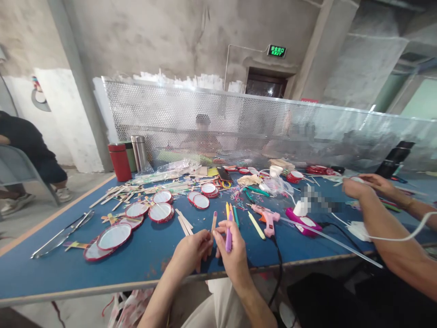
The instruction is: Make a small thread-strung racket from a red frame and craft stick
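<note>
Pinching a wooden craft stick (214,220) in its fingertips, the left hand (191,251) faces the right hand (235,250), whose fingers are closed around a purple marker (229,238). The stick stands between both hands. Plain sticks (185,222) lie just beyond the left fingers; a pink glue gun (269,219) rests right of the right fingers.

left hand (191,250) and right hand (236,255) curl close together, gripping.
</note>
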Demonstrator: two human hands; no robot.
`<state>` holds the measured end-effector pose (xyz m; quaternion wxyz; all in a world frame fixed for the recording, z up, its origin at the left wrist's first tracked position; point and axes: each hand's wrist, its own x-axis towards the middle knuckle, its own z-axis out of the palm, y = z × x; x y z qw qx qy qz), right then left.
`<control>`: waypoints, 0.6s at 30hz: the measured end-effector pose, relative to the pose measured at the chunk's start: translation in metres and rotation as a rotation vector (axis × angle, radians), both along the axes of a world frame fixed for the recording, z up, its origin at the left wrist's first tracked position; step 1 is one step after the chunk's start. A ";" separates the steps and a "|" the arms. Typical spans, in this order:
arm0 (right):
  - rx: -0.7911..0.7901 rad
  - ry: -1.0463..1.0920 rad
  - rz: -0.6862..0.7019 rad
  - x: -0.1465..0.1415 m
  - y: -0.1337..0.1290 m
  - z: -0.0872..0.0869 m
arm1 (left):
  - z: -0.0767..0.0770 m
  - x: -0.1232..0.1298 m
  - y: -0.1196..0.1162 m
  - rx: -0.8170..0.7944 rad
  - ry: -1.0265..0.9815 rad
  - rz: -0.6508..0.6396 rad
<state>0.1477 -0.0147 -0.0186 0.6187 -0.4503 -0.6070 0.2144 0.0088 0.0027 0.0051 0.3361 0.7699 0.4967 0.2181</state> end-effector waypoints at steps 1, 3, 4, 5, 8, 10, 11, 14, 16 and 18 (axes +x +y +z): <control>-0.001 -0.003 0.005 0.000 0.000 0.000 | -0.001 -0.001 0.001 -0.012 -0.020 -0.013; 0.013 -0.022 -0.004 -0.001 -0.001 0.000 | -0.003 -0.002 0.004 -0.049 -0.073 -0.040; 0.025 -0.036 -0.014 -0.001 -0.001 0.000 | -0.005 -0.002 0.005 -0.066 -0.096 -0.051; 0.038 -0.050 -0.025 -0.001 -0.001 0.000 | -0.006 -0.003 0.006 -0.079 -0.113 -0.058; 0.057 -0.089 -0.039 0.000 -0.002 0.000 | -0.007 -0.004 0.006 -0.074 -0.133 -0.058; 0.056 -0.114 -0.042 0.000 -0.001 -0.001 | -0.007 -0.004 0.005 -0.051 -0.129 -0.060; 0.056 -0.127 -0.044 0.000 -0.002 -0.002 | -0.007 -0.005 0.004 -0.040 -0.124 -0.062; 0.062 -0.107 -0.069 -0.002 -0.004 -0.005 | -0.006 -0.004 0.002 -0.022 -0.102 -0.056; 0.084 -0.009 -0.102 -0.004 -0.006 -0.006 | -0.004 -0.004 0.000 -0.009 -0.084 -0.038; 0.101 0.111 -0.118 -0.004 -0.009 -0.006 | -0.001 -0.003 -0.002 0.004 -0.055 -0.017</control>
